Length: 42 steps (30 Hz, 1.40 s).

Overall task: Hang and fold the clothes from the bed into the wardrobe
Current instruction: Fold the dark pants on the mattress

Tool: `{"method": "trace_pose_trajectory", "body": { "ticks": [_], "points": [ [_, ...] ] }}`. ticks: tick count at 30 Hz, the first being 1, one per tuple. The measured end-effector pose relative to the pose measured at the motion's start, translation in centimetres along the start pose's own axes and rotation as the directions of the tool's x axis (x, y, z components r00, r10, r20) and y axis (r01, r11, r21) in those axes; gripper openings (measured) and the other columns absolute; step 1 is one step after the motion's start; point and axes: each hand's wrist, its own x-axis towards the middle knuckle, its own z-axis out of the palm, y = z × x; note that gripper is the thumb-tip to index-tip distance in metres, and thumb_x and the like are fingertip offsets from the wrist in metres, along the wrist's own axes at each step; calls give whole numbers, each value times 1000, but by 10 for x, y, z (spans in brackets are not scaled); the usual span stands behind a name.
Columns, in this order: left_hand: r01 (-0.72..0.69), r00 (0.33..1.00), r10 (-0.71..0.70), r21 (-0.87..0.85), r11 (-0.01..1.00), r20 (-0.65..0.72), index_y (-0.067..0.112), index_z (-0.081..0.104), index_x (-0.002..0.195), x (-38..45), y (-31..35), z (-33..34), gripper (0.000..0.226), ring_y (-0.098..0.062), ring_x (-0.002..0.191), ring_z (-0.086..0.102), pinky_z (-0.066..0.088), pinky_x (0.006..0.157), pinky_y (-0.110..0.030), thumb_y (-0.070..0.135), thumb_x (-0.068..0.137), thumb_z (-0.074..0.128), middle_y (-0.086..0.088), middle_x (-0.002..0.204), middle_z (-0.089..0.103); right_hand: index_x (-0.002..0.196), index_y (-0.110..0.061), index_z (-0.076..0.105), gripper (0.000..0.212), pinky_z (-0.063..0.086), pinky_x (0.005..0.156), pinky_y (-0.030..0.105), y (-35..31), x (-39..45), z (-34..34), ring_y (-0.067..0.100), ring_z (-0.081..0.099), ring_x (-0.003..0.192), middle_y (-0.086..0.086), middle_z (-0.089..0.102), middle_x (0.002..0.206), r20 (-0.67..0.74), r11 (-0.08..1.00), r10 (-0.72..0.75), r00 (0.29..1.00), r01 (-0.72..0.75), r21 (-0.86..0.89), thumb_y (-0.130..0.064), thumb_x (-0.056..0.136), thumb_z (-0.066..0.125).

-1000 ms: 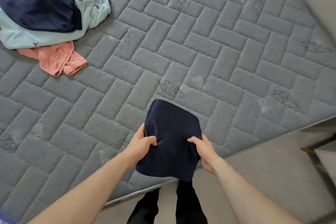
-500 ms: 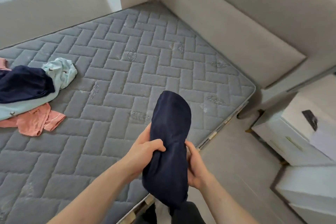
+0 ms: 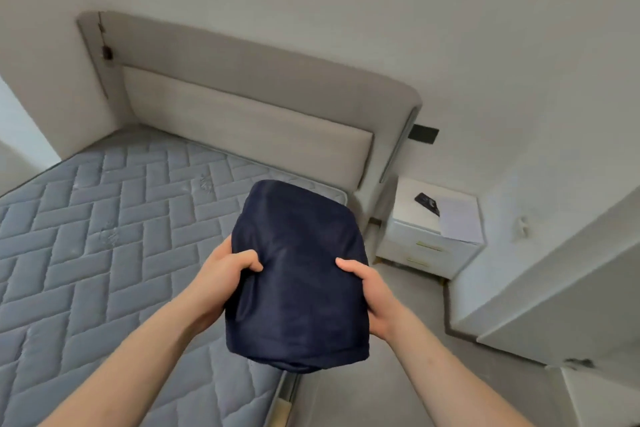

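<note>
hands, left hand (image 3: 221, 279) and right hand (image 3: 375, 295), grip folded navy garment (image 3: 298, 274) by both sides; carrying level should preserve folds.

Folded navy garment (image 3: 298, 274) hides the fingers of both hands — only thumbs show on top. Mattress (image 3: 86, 236) cut off at left and bottom edges. Dark object on nightstand (image 3: 433, 239) — too small to identify.
</note>
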Motion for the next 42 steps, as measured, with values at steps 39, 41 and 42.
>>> {"method": "trace_pose_trajectory", "body": {
  "ticks": [39,41,42],
  "points": [
    [-845,360,301,172,506,883,45,53,143,157,239,482,79,-6,130,59,50,109,-40,28,74,87,19,140,61,130,-37,63,72,61,84,34,-263,-311,-294,18,74,109,-5,74,125,-594,617,-733,331,690,-378,-17,65,86],
    [-859,342,230,204,469,911,36,62,135,164,259,480,59,-7,122,65,53,106,-41,18,81,80,16,131,69,136,-36,60,77,58,94,38,-277,-314,-289,19,71,115,-5,71,130,-559,592,-768,313,681,-432,-18,66,86],
    [-868,340,160,243,434,927,33,67,129,169,269,477,49,-9,117,68,55,103,-41,15,85,78,13,125,72,141,-36,56,82,56,98,39,-284,-314,-286,16,70,117,-7,69,134,-545,581,-784,297,660,-476,-18,67,87]
  ]
}}
